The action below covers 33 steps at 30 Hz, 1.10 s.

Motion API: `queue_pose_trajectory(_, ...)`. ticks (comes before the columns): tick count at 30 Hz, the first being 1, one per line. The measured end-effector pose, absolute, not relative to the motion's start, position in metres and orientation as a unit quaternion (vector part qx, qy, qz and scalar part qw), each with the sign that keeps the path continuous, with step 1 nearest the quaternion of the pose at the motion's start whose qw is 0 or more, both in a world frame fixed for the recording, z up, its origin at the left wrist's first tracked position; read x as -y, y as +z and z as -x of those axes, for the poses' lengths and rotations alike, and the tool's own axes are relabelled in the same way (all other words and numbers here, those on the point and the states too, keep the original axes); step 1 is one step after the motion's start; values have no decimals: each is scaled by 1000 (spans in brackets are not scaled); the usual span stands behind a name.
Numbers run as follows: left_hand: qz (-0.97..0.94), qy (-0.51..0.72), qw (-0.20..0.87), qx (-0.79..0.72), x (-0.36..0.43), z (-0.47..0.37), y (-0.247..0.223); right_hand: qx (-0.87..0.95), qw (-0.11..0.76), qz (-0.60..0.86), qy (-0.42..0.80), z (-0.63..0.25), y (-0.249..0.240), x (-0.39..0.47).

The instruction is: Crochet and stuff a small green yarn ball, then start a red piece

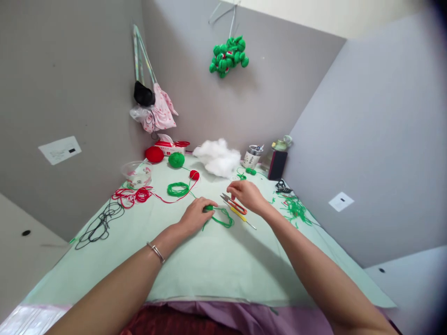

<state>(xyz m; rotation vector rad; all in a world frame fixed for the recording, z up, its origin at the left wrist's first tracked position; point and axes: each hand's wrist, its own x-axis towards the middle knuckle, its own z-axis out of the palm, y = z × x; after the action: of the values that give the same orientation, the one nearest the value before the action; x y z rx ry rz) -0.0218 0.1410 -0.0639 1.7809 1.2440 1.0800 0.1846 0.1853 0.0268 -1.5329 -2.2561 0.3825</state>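
Note:
My left hand [198, 215] rests on the table with its fingers curled over a small green crocheted piece [208, 208]. A loose loop of green yarn [225, 218] trails from that piece to the right. My right hand [247, 194] hovers above the table, fingers bent in and thumb close to them. Whatever those fingertips may hold is too small to make out. Just below and left of them lie orange-handled thread snips [239, 207]. Alongside the snips is a crochet hook with a yellow handle [238, 213].
White stuffing [218, 158] sits at the back. Green yarn ball [176, 159], red yarn ball [154, 154], plastic bowl [137, 175] and tangled red yarn [134, 195] are on the left. A cup [252, 157], dark phone [277, 165] and green yarn scraps [296, 209] are right.

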Motion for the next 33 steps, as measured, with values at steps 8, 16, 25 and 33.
queue_pose_trajectory(8,-678,447,318,-489,-134,17,-56,784,279,555,11,-135,51,-287)
queue_pose_trajectory(16,-660,477,321,-484,-132,15,-49,686,384,612,80,-103,58,-372)
queue_pose_trajectory(25,-610,523,372,-465,-130,10,-44,629,459,572,259,-145,93,-398)
queue_pose_trajectory(33,-573,546,407,-455,-133,13,-43,601,525,497,342,-183,123,-383)
